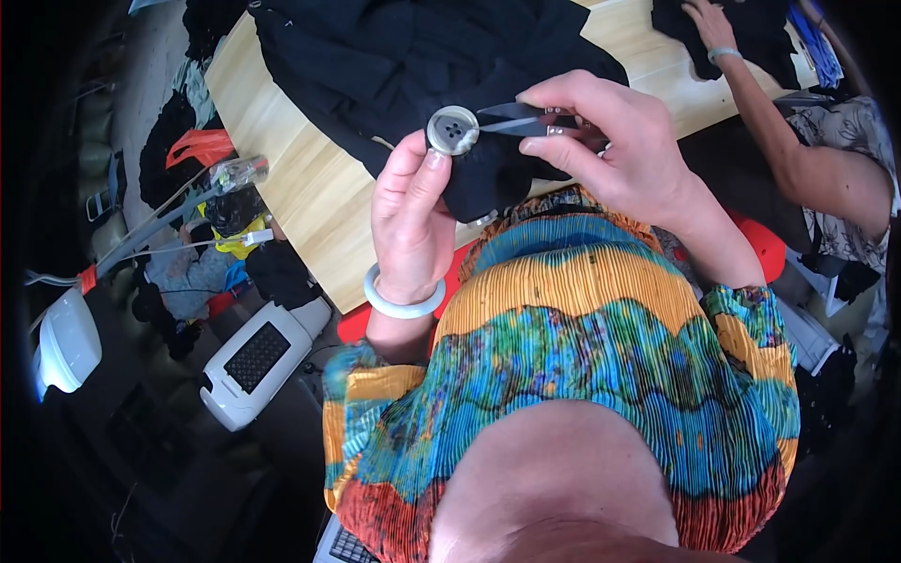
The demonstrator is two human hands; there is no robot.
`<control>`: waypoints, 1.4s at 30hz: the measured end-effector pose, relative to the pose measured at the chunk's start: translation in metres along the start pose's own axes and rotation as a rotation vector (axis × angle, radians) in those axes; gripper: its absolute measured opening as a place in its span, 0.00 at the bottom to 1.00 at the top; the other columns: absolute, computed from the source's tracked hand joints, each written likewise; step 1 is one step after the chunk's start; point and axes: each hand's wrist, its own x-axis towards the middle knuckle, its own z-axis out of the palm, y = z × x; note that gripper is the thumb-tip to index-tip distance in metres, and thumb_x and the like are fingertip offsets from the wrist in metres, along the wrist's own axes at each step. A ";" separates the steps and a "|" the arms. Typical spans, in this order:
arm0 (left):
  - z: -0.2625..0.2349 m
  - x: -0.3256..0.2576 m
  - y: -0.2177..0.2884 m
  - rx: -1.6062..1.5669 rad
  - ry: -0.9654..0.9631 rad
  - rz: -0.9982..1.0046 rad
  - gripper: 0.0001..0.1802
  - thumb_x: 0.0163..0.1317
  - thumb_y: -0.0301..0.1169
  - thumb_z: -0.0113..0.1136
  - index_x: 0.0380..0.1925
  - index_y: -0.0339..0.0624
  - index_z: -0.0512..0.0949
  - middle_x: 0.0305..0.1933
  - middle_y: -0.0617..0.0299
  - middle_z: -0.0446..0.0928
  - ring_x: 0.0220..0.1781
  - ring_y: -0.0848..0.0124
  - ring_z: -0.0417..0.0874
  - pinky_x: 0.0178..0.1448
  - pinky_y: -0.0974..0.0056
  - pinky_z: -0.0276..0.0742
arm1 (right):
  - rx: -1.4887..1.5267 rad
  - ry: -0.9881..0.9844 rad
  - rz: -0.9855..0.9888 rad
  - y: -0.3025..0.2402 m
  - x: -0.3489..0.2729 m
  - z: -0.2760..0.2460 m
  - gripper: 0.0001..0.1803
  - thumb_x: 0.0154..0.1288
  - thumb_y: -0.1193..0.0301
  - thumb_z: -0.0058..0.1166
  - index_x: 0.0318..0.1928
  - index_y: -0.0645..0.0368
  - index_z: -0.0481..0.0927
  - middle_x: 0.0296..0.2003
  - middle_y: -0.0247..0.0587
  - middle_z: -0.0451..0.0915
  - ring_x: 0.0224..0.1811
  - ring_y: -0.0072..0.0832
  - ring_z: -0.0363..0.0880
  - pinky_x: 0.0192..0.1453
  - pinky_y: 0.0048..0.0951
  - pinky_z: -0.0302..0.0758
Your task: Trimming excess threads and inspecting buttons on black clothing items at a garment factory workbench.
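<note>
Pinched upright in my left hand [409,211] is a large round grey marbled button [453,130] with dark thread through its holes. A black garment [413,61] lies spread over the table, and part of it hangs just below the button. My right hand [624,141] is closed on small thread snips [514,122], thumb on one side and fingers on the other. The two blades stand apart, their tips at the button's right edge. My fingers hide the rear of the snips.
The garment lies on a light wooden table [310,197]. At the right a co-worker's hand [709,26] rests on more black cloth [732,47]. To my left are a red plastic bag [199,148], a white machine [263,361] and a white lamp head [70,342].
</note>
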 end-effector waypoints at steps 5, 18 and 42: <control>0.004 0.002 -0.003 -0.014 -0.005 0.025 0.13 0.59 0.26 0.45 0.44 0.35 0.68 0.43 0.60 0.72 0.46 0.75 0.71 0.52 0.71 0.63 | -0.072 -0.034 -0.035 0.000 0.001 -0.001 0.12 0.48 0.69 0.56 0.34 0.57 0.73 0.22 0.37 0.74 0.25 0.30 0.75 0.26 0.24 0.70; -0.001 0.002 -0.002 0.017 -0.068 0.035 0.15 0.59 0.28 0.43 0.47 0.37 0.66 0.46 0.61 0.70 0.51 0.72 0.68 0.57 0.68 0.60 | 0.304 0.070 0.121 0.001 0.001 0.003 0.12 0.50 0.74 0.57 0.36 0.63 0.73 0.22 0.33 0.72 0.22 0.15 0.70 0.27 0.13 0.67; -0.011 0.026 -0.013 -0.224 -0.058 -0.269 0.10 0.62 0.32 0.40 0.39 0.41 0.69 0.38 0.65 0.70 0.39 0.78 0.70 0.39 0.73 0.67 | 0.294 -0.042 0.213 0.015 0.001 0.028 0.11 0.47 0.73 0.57 0.33 0.62 0.73 0.27 0.36 0.71 0.28 0.18 0.71 0.31 0.18 0.69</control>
